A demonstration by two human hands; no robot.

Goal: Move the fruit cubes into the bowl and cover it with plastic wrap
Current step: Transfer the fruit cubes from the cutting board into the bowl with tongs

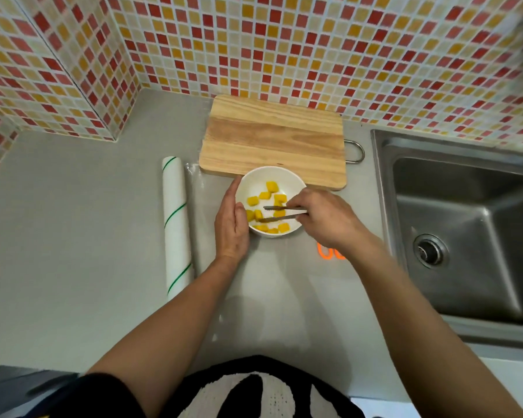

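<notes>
A white bowl [280,179] stands on the grey counter just in front of the wooden cutting board [272,140]. Several yellow fruit cubes [271,186] lie inside it. My left hand [230,224] rests flat against the bowl's left side, fingers together. My right hand [320,217] grips metal tongs [280,213] whose tips reach into the bowl among the cubes. The board's top is bare. A roll of plastic wrap [175,224] with green stripes lies left of the bowl, and a clear sheet [203,251] is pulled out from it across the counter under the bowl.
A steel sink [465,224] fills the right side. An orange scissor handle [329,253] shows on the counter under my right wrist. Mosaic tile walls close off the back and left corner. The board has a metal loop handle [355,150] on its right edge.
</notes>
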